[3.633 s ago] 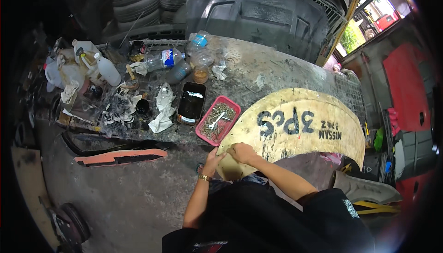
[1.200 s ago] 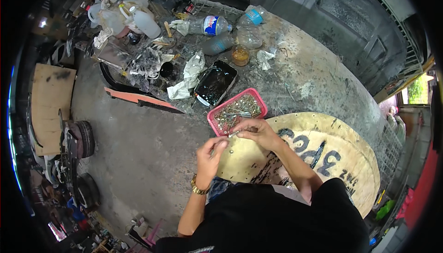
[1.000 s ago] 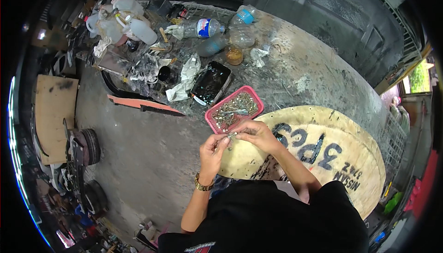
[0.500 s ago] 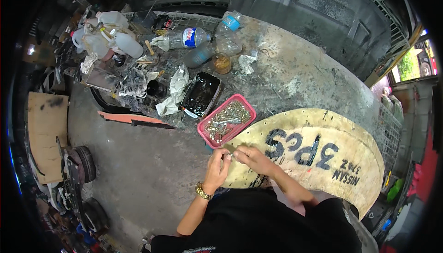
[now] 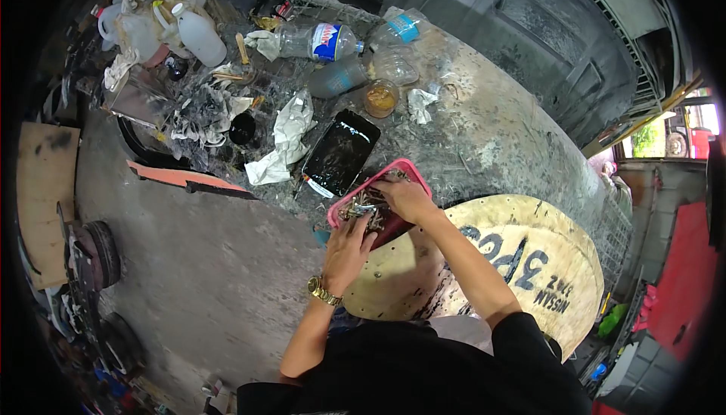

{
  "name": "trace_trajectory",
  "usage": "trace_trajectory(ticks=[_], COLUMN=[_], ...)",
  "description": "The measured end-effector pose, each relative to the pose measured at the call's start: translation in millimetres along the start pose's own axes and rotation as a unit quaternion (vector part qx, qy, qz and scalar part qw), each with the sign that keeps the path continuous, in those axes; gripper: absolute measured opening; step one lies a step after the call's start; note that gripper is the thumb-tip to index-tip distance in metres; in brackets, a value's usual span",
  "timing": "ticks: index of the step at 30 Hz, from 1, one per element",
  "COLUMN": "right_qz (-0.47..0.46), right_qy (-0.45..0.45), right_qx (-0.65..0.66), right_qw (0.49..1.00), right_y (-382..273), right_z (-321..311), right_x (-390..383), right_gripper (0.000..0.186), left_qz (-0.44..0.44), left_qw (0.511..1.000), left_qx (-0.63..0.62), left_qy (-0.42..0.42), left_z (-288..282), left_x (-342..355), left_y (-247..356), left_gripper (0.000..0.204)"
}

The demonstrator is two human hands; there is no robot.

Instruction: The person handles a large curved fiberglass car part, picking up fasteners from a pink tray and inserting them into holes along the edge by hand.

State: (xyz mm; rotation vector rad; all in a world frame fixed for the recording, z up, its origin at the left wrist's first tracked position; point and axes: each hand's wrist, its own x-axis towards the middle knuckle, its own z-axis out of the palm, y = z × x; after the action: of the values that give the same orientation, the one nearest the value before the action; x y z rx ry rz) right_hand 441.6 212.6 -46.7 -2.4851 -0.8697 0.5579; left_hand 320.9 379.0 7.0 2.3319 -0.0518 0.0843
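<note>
A pink plastic basket (image 5: 428, 186) of loose screws (image 5: 358, 205) stands tilted at the near edge of the worktable, overlapping a curved plywood panel (image 5: 522, 237). My left hand (image 5: 348, 252), with a gold watch (image 5: 324, 292) on its wrist, lies over the basket's near-left end. Its fingers are apart and reach onto the screws. Into the basket's right part dips my right hand (image 5: 408, 199), fingers stretched and slightly bent among the screws. Its fingertips are partly hidden, and no held screw can be made out in either hand.
Beyond the basket are a black tray of dark liquid (image 5: 342, 152), crumpled paper (image 5: 286, 139), a jar of brown stuff (image 5: 380, 99) and plastic bottles (image 5: 321, 41). White jugs (image 5: 200, 35) crowd the far left. A dark vehicle panel (image 5: 514, 29) stands behind the table.
Both hands were together in front of the basket, fingertips pinched. They have moved apart and forward into it, the right hand farther in. The view has shifted slightly.
</note>
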Motion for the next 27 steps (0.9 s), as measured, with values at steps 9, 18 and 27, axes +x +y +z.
trace_trajectory(ticks=[9,18,27], right_qz=[0.05,0.028,0.034], right_qy=[-0.075,-0.083,-0.041], right_qx=[-0.024,-0.016,0.158], right_qw=[0.996,0.996,0.986], right_y=[-3.8,9.0,2.5], right_z=[-12.8,6.1,-12.6], right_x=[1.4,15.3,-9.0], right_gripper=[0.034,0.031,0.016], left_qz=[-0.106,-0.105,-0.052], left_qw=[0.975,0.964,0.984], left_qx=[-0.124,-0.217,-0.166], left_qy=[-0.148,-0.109,-0.048], left_z=[-37.7,-56.9,-27.0], left_x=[-34.3,-23.5,-9.2], left_y=[-25.3,-10.1,-5.0], left_gripper=[0.065,0.063,0.026])
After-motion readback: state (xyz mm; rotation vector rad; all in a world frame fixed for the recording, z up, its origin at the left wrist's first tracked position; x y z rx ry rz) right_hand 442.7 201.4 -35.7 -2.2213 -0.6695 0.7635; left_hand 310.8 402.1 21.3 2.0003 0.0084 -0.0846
